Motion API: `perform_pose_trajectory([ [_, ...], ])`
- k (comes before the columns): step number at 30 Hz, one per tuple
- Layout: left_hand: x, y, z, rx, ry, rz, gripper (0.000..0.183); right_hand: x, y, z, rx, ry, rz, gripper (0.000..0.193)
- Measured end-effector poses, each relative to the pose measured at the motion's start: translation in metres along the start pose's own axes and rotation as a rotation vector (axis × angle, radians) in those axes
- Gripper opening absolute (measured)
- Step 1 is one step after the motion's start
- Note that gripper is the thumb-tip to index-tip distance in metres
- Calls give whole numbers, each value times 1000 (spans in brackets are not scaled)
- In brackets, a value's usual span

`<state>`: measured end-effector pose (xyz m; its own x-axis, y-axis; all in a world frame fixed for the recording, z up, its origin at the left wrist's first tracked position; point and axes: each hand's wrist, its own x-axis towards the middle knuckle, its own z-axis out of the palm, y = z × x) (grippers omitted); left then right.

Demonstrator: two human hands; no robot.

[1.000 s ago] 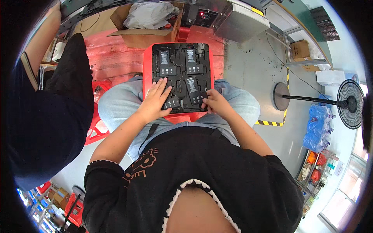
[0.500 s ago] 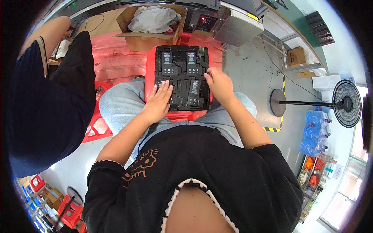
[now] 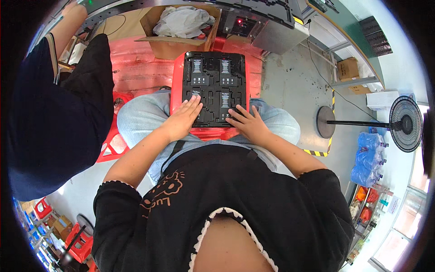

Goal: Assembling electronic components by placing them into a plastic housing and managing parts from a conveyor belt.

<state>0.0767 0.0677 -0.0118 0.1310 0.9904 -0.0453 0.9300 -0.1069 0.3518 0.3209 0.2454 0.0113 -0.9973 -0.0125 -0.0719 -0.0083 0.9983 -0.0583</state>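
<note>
A black moulded tray (image 3: 212, 90) rests on a red stool (image 3: 178, 72) between my knees. Flat black batteries with pale print lie in its recesses: one battery (image 3: 197, 72) at the far left, a second battery (image 3: 225, 71) at the far right and a third battery (image 3: 225, 102) at the near right, sitting straight. My left hand (image 3: 182, 119) lies flat over the near-left corner, partly covering another battery (image 3: 195, 93). With fingers spread, my right hand (image 3: 250, 124) touches the near-right battery's lower part and the tray edge. Neither hand grips anything.
Beyond the stool stands an open cardboard box (image 3: 174, 45) holding crumpled plastic. A dark panel (image 3: 267, 11) juts over a metal case at the far edge. Another person (image 3: 63, 118) in dark clothing sits close on my left. A black fan (image 3: 404, 123) stands on the right.
The near-right battery was tilted and now lies straight in its recess. My right hand has come down from the tray's right edge and spread its fingers. A dark panel has appeared at the far edge.
</note>
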Motion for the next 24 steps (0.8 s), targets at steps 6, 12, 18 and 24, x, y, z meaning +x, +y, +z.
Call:
perform_pose_trajectory([
  [6, -4, 13, 10, 98, 6, -95, 63, 49, 70, -149, -108, 627, 213, 73],
  [12, 13, 21, 15, 94, 62, -120, 59, 60, 177, -172, -413, 453, 488, 62],
  [18, 30, 33, -28, -689, 670, -506, 55, 80, 17, -203, -127, 353, 271, 26],
  [24, 68, 13, -91, -1517, 796, -514, 32, 99, -61, -126, 300, 200, -57, 33],
])
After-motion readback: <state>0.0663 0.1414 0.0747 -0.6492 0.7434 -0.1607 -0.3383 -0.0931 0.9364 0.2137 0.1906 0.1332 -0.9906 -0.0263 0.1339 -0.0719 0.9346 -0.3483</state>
